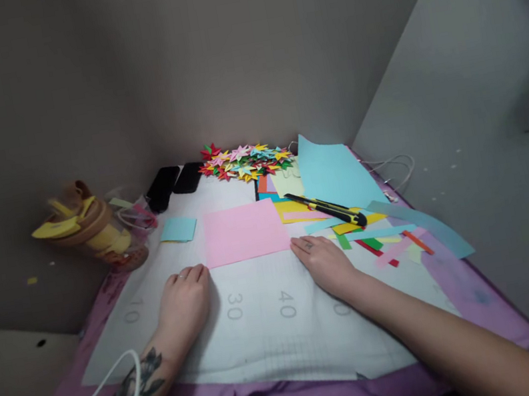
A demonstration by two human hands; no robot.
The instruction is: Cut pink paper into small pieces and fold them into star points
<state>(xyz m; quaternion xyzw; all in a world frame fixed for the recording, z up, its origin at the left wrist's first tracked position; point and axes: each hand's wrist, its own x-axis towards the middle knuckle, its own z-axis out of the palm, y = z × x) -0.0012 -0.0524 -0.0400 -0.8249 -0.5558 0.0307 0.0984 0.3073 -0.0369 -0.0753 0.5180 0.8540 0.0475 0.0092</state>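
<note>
A pink sheet of paper (244, 232) lies flat on the white numbered sheet (269, 346). At its lower left corner rests my left hand (187, 295), fingers together and curled, touching the corner. My right hand (323, 259) lies at the lower right corner, its fingers pressed together with the tips by the paper's edge. Left of the pink sheet is a small light blue paper stack (178, 229). Beyond my right hand, a yellow and black cutter knife (330, 209) lies on coloured papers.
Folded paper stars (245, 162) are heaped at the back. A large blue sheet (336, 176) and coloured strips (404, 243) lie on the right. Two black phones (187, 178) and a yellow-brown tumbler (108, 234) stand back left. A white cable (137, 388) crosses my left forearm.
</note>
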